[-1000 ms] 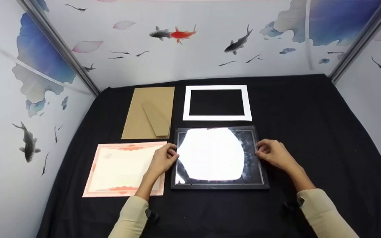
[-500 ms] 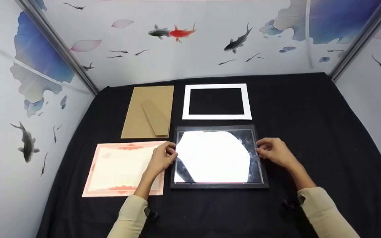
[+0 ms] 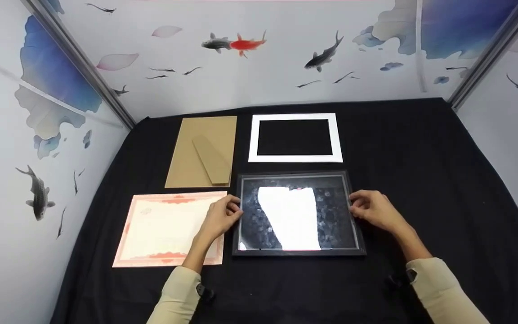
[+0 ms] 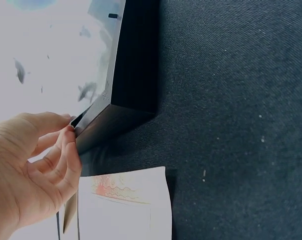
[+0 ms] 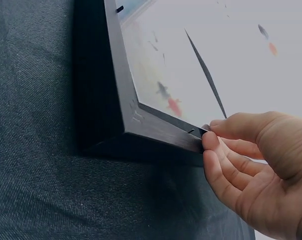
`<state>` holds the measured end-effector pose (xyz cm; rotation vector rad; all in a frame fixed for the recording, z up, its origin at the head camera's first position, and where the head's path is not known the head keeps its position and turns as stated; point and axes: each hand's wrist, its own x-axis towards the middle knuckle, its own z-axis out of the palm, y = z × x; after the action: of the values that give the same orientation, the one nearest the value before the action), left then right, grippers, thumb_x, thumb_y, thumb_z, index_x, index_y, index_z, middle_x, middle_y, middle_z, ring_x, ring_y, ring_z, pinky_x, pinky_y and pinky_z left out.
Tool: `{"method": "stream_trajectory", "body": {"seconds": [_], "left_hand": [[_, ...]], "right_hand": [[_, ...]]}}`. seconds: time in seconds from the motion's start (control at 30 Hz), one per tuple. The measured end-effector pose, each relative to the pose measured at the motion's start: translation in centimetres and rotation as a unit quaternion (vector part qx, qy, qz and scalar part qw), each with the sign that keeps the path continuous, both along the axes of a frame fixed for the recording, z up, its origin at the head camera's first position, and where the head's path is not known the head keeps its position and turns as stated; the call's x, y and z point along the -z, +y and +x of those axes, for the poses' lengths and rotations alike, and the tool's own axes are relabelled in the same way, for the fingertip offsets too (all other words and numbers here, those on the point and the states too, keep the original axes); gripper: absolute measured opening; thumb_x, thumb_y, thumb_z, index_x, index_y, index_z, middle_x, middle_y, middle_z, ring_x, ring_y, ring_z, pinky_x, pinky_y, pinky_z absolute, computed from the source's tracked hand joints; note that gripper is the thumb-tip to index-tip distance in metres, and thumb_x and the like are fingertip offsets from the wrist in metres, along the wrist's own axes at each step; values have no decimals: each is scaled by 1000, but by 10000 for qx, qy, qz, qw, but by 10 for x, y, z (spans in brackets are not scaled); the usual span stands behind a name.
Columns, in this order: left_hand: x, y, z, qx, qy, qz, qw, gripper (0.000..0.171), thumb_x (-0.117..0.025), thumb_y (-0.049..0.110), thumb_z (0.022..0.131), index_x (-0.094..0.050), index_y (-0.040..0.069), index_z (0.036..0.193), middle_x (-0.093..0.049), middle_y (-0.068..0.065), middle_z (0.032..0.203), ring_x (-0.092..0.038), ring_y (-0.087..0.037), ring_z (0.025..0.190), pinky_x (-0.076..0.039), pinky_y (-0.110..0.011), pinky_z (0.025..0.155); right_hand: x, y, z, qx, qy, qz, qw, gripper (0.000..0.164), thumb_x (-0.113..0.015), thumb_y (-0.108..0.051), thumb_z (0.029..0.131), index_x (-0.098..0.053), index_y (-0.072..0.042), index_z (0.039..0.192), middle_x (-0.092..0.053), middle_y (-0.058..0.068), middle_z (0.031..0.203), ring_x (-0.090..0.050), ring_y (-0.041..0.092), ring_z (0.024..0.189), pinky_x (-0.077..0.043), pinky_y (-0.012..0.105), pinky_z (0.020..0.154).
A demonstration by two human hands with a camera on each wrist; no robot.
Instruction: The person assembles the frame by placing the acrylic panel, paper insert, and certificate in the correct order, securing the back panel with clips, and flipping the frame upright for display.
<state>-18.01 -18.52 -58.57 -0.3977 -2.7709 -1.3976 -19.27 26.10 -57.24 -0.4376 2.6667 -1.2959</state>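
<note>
A dark picture frame [image 3: 295,253] lies on the black cloth with its recessed side up, small metal tabs showing along the rim. Inside it is a clear, shiny sheet [image 3: 331,211], smudged and reflecting a bright light. My left hand [image 3: 221,216] pinches at the sheet's left edge, thumb and forefinger beside the frame's rim. Across from it, my right hand [image 3: 373,209] pinches the right edge in the same way. In the wrist views, the fingertips [image 5: 210,140] meet right at the rim, hiding the exact contact. A red-bordered certificate [image 3: 164,229] lies partly under the left forearm.
Behind the certificate lies a brown backing board [image 3: 187,157] with a folded stand. A white mat [image 3: 295,159] with a rectangular opening lies beyond the frame. The black cloth [image 3: 421,157] runs back to patterned wall panels [image 3: 277,85].
The bright reflection on the clear sheet has shifted and narrowed, so its surface tilts or bends differently. Both hands and the frame stay in nearly the same place.
</note>
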Motion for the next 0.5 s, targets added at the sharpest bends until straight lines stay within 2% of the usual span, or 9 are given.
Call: {"method": "stream_trajectory", "body": {"seconds": [0.23, 0.5], "left_hand": [[1, -2, 0, 30, -15, 3, 10000, 25, -75, -4, 86, -66, -6, 110, -68, -10, 86, -67, -23, 73, -56, -33, 68], [1, -4, 0, 74, 96, 29, 9999, 27, -77, -4, 85, -67, -4, 110, -66, -14, 90, -65, -23, 72, -55, -33, 68]], "right_hand": [[1, 1, -1, -15, 219, 172, 9996, 22, -76, 0, 87, -70, 7, 107, -68, 4, 79, -63, 16, 68, -49, 25, 58], [2, 1, 1, 5, 146, 290, 9995, 23, -76, -2, 89, -70, 5, 110, -67, 3, 82, -63, 18, 71, -50, 27, 61]]}}
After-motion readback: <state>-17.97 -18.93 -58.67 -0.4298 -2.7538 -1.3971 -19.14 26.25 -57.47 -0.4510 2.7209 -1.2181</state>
